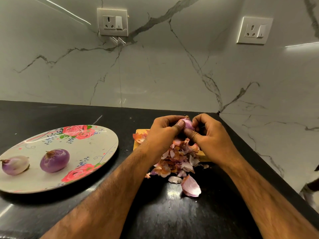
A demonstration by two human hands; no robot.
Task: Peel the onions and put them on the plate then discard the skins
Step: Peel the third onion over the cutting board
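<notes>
Skins (177, 161) heaped on cutting board (141, 131) beneath left hand (164, 133) and right hand (210, 135) — both gripping one onion (188, 124).

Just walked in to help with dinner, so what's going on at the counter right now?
A person is peeling an onion, gripped between the left hand and right hand, with the thumbs on its skin. Two peeled onions already lie on the flowered plate: a purple one and a paler one. A pile of loose skins lies below the hands, partly on a wooden board and partly on the black counter, not yet discarded.
</notes>
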